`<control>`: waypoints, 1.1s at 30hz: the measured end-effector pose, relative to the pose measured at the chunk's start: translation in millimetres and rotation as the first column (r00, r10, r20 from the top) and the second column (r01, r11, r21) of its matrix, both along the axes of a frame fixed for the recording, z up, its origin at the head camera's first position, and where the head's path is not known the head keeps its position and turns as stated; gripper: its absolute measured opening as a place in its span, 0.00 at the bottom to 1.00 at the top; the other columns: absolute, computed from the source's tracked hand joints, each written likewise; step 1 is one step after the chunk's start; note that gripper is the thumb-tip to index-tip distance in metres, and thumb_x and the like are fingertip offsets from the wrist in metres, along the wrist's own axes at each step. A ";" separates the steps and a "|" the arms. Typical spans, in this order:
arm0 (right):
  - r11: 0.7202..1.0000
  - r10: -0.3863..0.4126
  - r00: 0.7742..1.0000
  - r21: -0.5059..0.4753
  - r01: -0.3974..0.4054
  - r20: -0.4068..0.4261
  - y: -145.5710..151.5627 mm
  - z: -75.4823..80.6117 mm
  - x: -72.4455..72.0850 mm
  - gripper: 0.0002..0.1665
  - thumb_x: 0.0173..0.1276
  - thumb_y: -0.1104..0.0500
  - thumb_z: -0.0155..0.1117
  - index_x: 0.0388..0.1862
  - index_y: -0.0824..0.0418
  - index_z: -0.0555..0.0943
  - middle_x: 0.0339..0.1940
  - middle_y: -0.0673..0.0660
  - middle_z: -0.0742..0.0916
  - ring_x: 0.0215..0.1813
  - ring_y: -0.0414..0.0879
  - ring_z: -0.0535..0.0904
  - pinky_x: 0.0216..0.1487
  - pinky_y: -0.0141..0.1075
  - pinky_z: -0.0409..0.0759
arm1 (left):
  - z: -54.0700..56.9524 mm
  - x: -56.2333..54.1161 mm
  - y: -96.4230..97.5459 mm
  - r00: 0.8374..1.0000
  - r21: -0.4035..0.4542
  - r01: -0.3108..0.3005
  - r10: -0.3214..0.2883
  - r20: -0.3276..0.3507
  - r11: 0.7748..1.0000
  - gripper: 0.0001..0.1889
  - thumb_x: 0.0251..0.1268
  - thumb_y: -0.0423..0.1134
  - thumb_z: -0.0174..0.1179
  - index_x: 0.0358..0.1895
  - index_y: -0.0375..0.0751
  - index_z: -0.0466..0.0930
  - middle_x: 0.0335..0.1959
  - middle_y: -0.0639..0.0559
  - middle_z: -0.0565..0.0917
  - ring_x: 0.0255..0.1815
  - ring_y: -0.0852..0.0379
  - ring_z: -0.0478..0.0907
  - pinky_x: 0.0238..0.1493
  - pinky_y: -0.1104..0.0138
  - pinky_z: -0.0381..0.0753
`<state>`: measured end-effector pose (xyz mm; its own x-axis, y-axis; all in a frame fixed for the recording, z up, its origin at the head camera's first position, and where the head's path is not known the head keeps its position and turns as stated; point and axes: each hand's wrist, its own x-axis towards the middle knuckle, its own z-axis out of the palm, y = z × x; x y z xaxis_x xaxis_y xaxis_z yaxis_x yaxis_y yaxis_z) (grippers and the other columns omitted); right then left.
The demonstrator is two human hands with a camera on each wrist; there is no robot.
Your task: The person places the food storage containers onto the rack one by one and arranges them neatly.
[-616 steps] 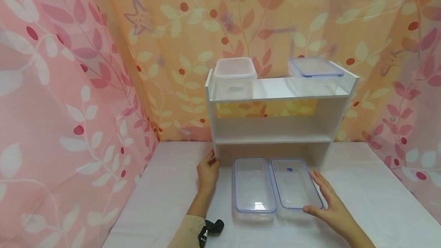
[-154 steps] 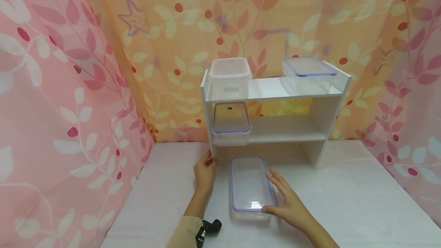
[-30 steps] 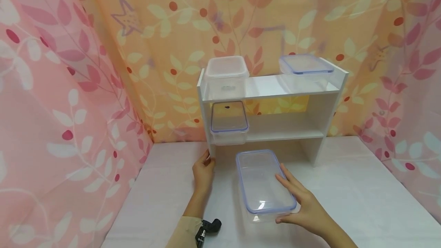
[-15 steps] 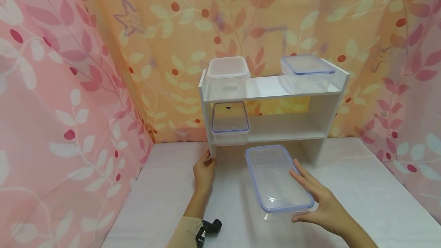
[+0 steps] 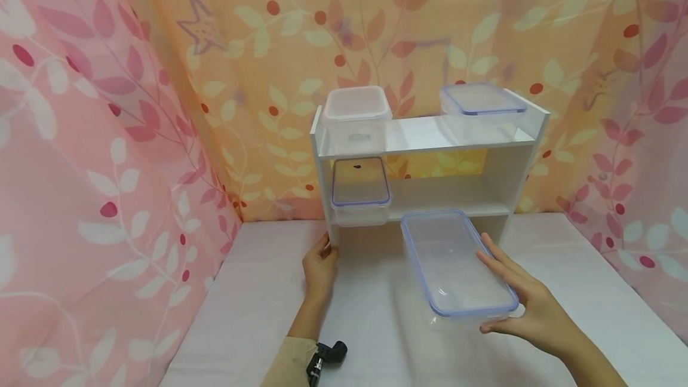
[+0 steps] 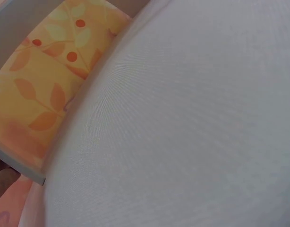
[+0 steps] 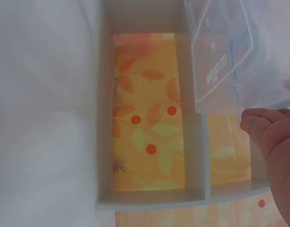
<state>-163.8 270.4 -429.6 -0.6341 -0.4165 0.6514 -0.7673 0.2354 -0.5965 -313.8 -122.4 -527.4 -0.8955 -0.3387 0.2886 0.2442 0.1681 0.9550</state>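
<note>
A clear food container with a blue-rimmed lid is raised off the table before the right part of the white shelf. My right hand grips it by the right side, fingers along the rim and thumb at the near corner. From below, the right wrist view shows the container's clear base over the shelf's lower board. My left hand holds the bottom of the shelf's left side panel; in the left wrist view only a bit of its fingers shows at that panel.
On the top board sit a white-lidded container at left and a blue-rimmed one at right. Another blue-rimmed container stands at the left of the middle board. A white cloth covers the table; patterned curtains surround it.
My right hand has lifted the container from the table and carried it right and up toward the shelf. Earlier, another container went from the table to the middle board. My left hand stays put.
</note>
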 end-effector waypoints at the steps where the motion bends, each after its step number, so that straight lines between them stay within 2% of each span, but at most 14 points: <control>1: 1.000 0.000 1.000 0.000 0.000 -0.003 1.9 1.9 -0.9 0.70 0.28 0.76 0.87 0.75 0.79 0.62 0.82 0.74 0.53 0.86 0.47 0.48 0.67 0.22 0.68 | 0.5 0.2 0.0 1.000 0.002 0.001 -0.001 0.001 1.000 0.23 0.66 0.31 0.64 0.65 0.47 0.82 0.62 0.46 0.84 0.51 0.48 0.87 0.27 0.69 0.83; 5: 1.000 0.007 1.000 -0.005 -0.007 -0.002 9.4 9.5 -4.5 0.70 0.29 0.78 0.86 0.75 0.79 0.61 0.82 0.74 0.53 0.86 0.46 0.48 0.68 0.22 0.67 | 1.8 0.8 -0.4 1.000 0.000 0.002 -0.002 -0.001 1.000 0.23 0.67 0.30 0.64 0.65 0.46 0.82 0.63 0.46 0.84 0.52 0.47 0.87 0.30 0.69 0.84; 10: 1.000 0.000 1.000 -0.014 0.000 0.020 17.9 21.1 -8.9 0.69 0.30 0.80 0.84 0.76 0.78 0.61 0.83 0.73 0.53 0.86 0.45 0.47 0.70 0.21 0.64 | 2.1 1.5 -0.7 1.000 -0.001 0.002 -0.002 0.001 1.000 0.23 0.67 0.30 0.65 0.65 0.47 0.82 0.62 0.47 0.84 0.52 0.46 0.87 0.28 0.68 0.84; 19: 0.993 -0.111 0.989 0.058 0.105 0.102 33.9 41.7 -22.5 0.68 0.35 0.81 0.83 0.79 0.72 0.61 0.85 0.64 0.54 0.85 0.40 0.48 0.67 0.19 0.65 | 3.7 2.4 -0.3 1.000 -0.002 0.014 -0.014 -0.001 1.000 0.23 0.67 0.30 0.64 0.66 0.46 0.81 0.62 0.47 0.84 0.52 0.46 0.87 0.26 0.69 0.82; 25: 0.991 -0.129 0.981 0.051 0.123 0.141 42.1 49.3 -35.0 0.67 0.39 0.83 0.79 0.80 0.69 0.59 0.86 0.62 0.54 0.84 0.37 0.49 0.65 0.19 0.69 | 3.0 2.0 -0.1 1.000 0.007 0.010 -0.010 0.012 1.000 0.23 0.67 0.30 0.64 0.65 0.48 0.82 0.60 0.49 0.85 0.49 0.48 0.87 0.22 0.70 0.80; 33: 0.993 -0.113 0.990 0.054 0.109 0.085 43.8 55.0 -47.8 0.65 0.39 0.83 0.79 0.79 0.69 0.61 0.85 0.62 0.55 0.84 0.38 0.49 0.63 0.19 0.70 | 2.5 1.8 0.3 1.000 0.017 0.007 -0.007 0.015 1.000 0.24 0.67 0.30 0.64 0.65 0.50 0.82 0.57 0.45 0.87 0.46 0.50 0.87 0.20 0.68 0.80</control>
<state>-211.6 314.2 -374.6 -0.7321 -0.3703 0.5718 -0.6800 0.3467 -0.6461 -312.0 -122.1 -525.0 -0.9021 -0.3370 0.2694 0.2309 0.1505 0.9613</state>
